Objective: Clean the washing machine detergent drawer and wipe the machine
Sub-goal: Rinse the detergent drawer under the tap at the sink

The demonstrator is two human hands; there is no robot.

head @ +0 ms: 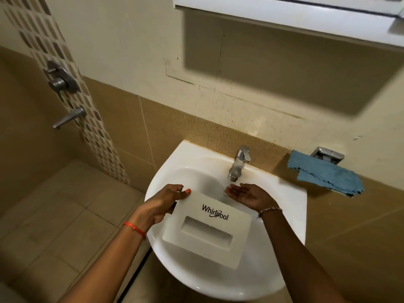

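Left hand (168,201) grips the detergent drawer (207,230) at its upper-left corner: thumb lies across the top edge of the white front panel, other fingers curl round the side & back, mostly hidden. Right hand (249,194) holds nothing; palm up, fingers together & lightly cupped, tips directly under the tap (239,164) spout. What looks like a thin stream of water meets the fingertips, but it's too blurred to be sure.

Drawer is held over the bowl of the sink (290,206), front panel facing up toward the camera and tilted, w/ the "Whirlpool" logo readable and the recessed pull-handle below it. Rest of the drawer body is hidden behind the panel. Drawer's top-right corner sits just beside the right wrist, not touching as far as I can tell; right hand is above & right of the logo, between drawer and tap.

Red thread (134,228) on the left wrist, beaded bracelet (269,210) on the right.

Blue cloth (325,173) is draped over a metal holder (328,154) on the wall, right of the sink, well apart from both hands. Shower controls (61,78) and a spout (70,118) are on the tiled wall at left. White cabinet (284,16) hangs above the sink.
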